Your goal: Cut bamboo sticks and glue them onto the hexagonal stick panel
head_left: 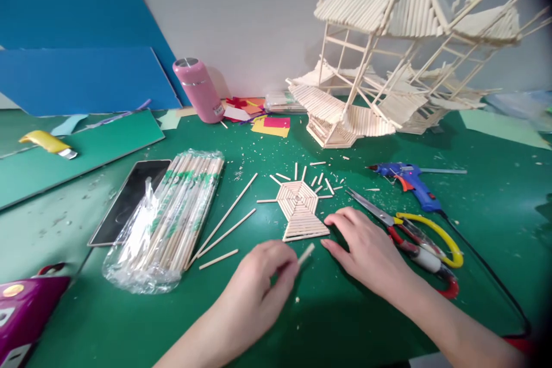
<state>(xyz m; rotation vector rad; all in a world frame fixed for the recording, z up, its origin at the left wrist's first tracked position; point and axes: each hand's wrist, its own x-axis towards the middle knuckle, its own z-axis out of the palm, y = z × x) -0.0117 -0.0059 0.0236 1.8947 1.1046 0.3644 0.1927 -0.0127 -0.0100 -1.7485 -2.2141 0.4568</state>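
Note:
My left hand (267, 279) pinches a short wooden stick (306, 253) between thumb and fingertips, just in front of the flat stick panel. My right hand (364, 244) is open, thumb and fingers apart, with its fingertips beside the panel's right front corner. This flat panel (297, 201) has an octagon of concentric sticks and a flared section of parallel sticks at its near side. Short stick pieces (319, 178) radiate from it or lie around its far edge. Left of it lie two long sticks (228, 215) and a shorter stick (218, 259).
A plastic-wrapped chopstick pack (185, 207) partly covers a phone (129, 201). To the right lie scissors (405, 224), red-handled pliers (435, 264) and a corded glue gun (405, 178). A stick pavilion model (375, 69), pink bottle (199, 92) and yellow cutter (47, 142) stand or lie farther back.

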